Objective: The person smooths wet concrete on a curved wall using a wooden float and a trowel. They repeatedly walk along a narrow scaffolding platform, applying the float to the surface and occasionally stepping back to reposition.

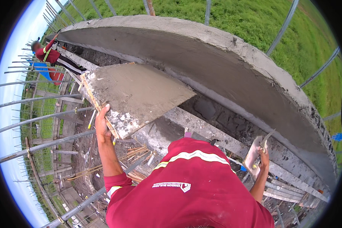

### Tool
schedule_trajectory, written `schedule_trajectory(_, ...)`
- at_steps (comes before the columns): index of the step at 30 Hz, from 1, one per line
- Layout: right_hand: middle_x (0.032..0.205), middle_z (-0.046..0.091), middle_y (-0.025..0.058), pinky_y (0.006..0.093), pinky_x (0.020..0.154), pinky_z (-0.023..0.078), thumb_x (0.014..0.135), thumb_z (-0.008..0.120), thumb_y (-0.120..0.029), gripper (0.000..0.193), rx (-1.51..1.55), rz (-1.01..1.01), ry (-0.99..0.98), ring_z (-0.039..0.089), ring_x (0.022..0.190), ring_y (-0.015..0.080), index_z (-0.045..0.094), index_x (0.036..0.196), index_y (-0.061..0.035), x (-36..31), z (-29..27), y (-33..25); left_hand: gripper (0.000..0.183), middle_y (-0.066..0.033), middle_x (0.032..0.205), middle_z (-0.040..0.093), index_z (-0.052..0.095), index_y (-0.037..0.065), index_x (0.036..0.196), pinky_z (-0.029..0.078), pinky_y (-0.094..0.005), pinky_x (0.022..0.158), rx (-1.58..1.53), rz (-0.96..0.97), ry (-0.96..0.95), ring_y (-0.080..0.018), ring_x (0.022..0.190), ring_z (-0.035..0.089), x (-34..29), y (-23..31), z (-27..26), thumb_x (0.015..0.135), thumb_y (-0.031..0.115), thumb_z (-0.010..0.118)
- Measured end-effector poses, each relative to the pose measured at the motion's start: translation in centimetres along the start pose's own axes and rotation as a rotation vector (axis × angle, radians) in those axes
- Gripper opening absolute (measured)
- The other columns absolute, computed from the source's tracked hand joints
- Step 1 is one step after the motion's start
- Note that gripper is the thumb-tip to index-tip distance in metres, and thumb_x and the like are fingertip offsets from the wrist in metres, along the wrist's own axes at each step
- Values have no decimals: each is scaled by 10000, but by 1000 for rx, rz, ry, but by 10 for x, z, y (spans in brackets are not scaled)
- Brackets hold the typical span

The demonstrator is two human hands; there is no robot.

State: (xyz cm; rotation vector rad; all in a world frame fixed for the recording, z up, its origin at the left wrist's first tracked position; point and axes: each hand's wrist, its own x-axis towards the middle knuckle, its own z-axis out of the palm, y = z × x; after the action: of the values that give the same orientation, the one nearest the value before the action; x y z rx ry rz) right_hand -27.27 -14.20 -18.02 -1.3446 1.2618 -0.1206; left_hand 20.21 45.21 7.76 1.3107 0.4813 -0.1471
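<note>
My left hand (103, 123) grips the near left edge of a wide plywood mortar board (136, 89). Its upper face is coated with wet grey mortar, and whitish crust shows at the near corner. The board slants in front of me, its far side beside the low curved wall. On the right, my right hand (264, 156) is closed around a plastering trowel (251, 156), whose pale flat blade is smeared with mortar. The fingers partly hide its handle. The trowel is apart from both the board and the wall.
A curved wall (201, 49) with a grey plastered inner face sweeps around ahead. Wooden planks (209, 127) run along it. Metal bars (45, 144) stick out at left, above a drop to the ground. A co-worker (49, 53) in red stands at far left by the wall.
</note>
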Motion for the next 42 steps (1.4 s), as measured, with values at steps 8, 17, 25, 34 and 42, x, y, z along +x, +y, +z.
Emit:
schedule_trajectory(8, 983, 578, -27, 282, 793, 459, 882, 627, -144, 394, 28, -7, -42, 536, 897, 106, 613, 1274, -112, 0, 9, -3, 213, -54, 868, 625, 605, 1, 1034, 536, -331, 642, 23, 16, -73, -178, 732, 633, -15, -92, 54, 896, 139, 691)
schedule_trajectory(17, 1038, 606, -14, 298, 822, 469, 903, 642, -179, 401, 65, -34, 20, 556, 930, 120, 609, 1296, -109, -8, -6, 10, 257, -102, 852, 686, 630, -29, 1064, 575, -326, 594, 158, -57, -163, -211, 663, 681, -39, -68, 78, 895, 159, 677)
schedule_trajectory(25, 1045, 626, 4, 295, 819, 467, 924, 655, -223, 402, 105, -12, 67, 572, 921, 125, 612, 1288, -58, -5, -18, 40, 371, -136, 1003, 724, 614, -12, 1214, 599, -375, 725, 67, -117, -210, -250, 796, 718, -52, 0, 36, 905, 190, 653)
schedule_trajectory(34, 981, 646, 23, 310, 771, 490, 923, 660, -229, 440, 141, -4, 135, 589, 868, 133, 582, 1313, -42, 12, -29, 47, 373, -102, 964, 668, 636, -49, 1150, 536, -313, 703, 313, 507, 163, -164, 802, 663, -125, 62, 12, 918, 242, 664)
schedule_trajectory(42, 884, 624, 1, 287, 674, 470, 816, 659, -142, 373, 193, 4, 387, 557, 736, 102, 618, 1178, -59, -31, -17, 24, 420, -259, 1434, 479, 559, -6, 1378, 510, -436, 1007, 86, 945, 138, -314, 1216, 566, -91, 131, 1, 1008, 191, 537)
